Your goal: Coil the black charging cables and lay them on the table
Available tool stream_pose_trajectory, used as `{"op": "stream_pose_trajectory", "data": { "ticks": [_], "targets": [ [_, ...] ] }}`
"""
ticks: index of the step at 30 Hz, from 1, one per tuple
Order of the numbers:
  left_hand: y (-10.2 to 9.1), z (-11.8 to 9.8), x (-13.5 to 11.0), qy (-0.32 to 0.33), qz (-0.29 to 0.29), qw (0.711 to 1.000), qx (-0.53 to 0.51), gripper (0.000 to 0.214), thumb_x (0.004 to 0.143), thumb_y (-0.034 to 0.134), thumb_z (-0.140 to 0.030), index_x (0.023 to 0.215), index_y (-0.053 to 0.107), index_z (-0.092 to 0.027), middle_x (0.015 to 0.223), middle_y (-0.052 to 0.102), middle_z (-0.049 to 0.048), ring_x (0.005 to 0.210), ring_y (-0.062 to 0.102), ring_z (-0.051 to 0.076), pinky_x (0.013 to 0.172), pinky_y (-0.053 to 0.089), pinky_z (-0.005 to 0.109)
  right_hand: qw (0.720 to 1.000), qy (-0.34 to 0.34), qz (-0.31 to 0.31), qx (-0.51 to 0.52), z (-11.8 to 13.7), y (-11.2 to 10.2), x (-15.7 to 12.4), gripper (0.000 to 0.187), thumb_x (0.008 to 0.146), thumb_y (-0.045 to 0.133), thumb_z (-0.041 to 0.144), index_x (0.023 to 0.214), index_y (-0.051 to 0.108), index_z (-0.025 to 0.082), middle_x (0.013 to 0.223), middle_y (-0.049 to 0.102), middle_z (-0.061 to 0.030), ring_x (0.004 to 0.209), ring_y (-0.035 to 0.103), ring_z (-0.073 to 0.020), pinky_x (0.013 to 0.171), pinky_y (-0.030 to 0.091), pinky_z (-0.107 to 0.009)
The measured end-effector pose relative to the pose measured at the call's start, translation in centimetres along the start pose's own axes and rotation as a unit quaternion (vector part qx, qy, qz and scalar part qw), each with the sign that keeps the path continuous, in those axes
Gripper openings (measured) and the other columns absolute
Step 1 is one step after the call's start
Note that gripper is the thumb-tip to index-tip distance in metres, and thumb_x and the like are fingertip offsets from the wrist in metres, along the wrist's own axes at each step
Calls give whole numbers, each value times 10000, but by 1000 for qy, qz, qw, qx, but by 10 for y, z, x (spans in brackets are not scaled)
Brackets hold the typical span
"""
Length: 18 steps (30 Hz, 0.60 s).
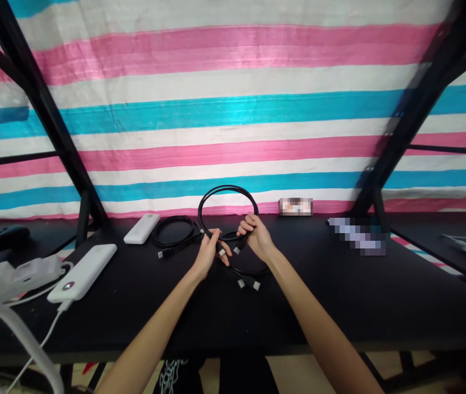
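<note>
A black cable (228, 187) is held up in a loop above the dark table. My left hand (210, 253) is closed on its left side, with one metal plug end by the fingers. On the right side of the loop, my right hand (254, 236) grips the same cable, and another plug hangs under the fingers. Beneath the hands lies a second black cable (249, 281), its two plugs side by side on the table; part of it is hidden by my right arm. A third, coiled black cable (174, 246) rests left of my left hand.
Two white power banks (141, 229) (83, 272) lie on the left of the table, the nearer one with a white cable plugged in. White chargers (28, 273) stand at far left. Toward the back right are a blurred box (296, 207) and a blurred packet (358, 236). Black frame posts (58, 142) slant at both sides.
</note>
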<state>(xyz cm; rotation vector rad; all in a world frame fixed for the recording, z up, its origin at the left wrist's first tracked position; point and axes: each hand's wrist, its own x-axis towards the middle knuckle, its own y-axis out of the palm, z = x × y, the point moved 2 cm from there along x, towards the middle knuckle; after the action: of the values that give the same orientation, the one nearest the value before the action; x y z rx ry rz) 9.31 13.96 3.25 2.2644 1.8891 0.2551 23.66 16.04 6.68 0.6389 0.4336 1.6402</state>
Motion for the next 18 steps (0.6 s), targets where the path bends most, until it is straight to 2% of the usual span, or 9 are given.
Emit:
{"op": "stream_pose_trajectory", "data": {
  "ticks": [2, 5, 8, 11, 13, 16, 18],
  "targets": [
    [-1, 1, 1, -7, -2, 1000, 6, 336, 925, 506, -422, 1113, 569, -150, 877, 637, 23, 611, 582, 97, 536, 508, 251, 988, -51, -46, -141, 0, -2, 1, 378, 722, 653, 510, 593, 441, 225, 497, 448, 59, 494, 522, -120, 543, 483, -261],
    [0, 1, 0, -16, 9, 1000, 23, 318, 920, 525, -393, 1123, 566, -151, 920, 640, 33, 655, 599, 108, 568, 523, 265, 934, -103, -126, -317, 4, -11, 3, 347, 728, 557, 540, 803, 582, 202, 656, 606, 4, 566, 586, -156, 500, 436, -257],
    [4, -1, -3, -29, 35, 998, 49, 313, 925, 514, -407, 1086, 576, -147, 856, 629, 15, 597, 569, 89, 520, 497, 238, 897, -109, -165, -395, 13, -23, 5, 373, 709, 572, 439, 974, 640, 186, 708, 650, -1, 584, 585, -162, 505, 411, -254],
    [8, -3, -9, -49, 67, 993, 82, 319, 930, 498, -425, 1057, 581, -144, 792, 612, -3, 536, 530, 72, 471, 461, 215, 859, -95, -194, -465, 22, -35, 5, 389, 733, 551, 366, 1052, 653, 167, 709, 677, -5, 591, 596, -163, 563, 432, -263],
    [10, -4, -12, -64, 81, 989, 107, 322, 931, 493, -429, 1054, 580, -144, 781, 610, -7, 524, 523, 69, 464, 455, 212, 833, -66, -195, -513, 25, -43, 6, 341, 761, 528, 332, 1017, 674, 161, 695, 689, -7, 560, 595, -153, 575, 437, -260],
    [11, -6, -16, -87, 92, 981, 149, 314, 928, 502, -424, 1038, 588, -142, 793, 618, -2, 549, 543, 77, 487, 473, 222, 790, 2, -170, -589, 23, -56, 7, 165, 738, 569, 253, 727, 702, 157, 579, 671, -12, 499, 584, -144, 574, 437, -250],
    [11, -7, -16, -100, 96, 974, 180, 307, 923, 514, -417, 1027, 598, -140, 821, 631, 8, 593, 571, 90, 526, 499, 242, 760, 48, -151, -630, 20, -63, 7, 182, 716, 593, 213, 551, 656, 165, 506, 647, -18, 486, 595, -148, 582, 445, -245]
  ]
}}
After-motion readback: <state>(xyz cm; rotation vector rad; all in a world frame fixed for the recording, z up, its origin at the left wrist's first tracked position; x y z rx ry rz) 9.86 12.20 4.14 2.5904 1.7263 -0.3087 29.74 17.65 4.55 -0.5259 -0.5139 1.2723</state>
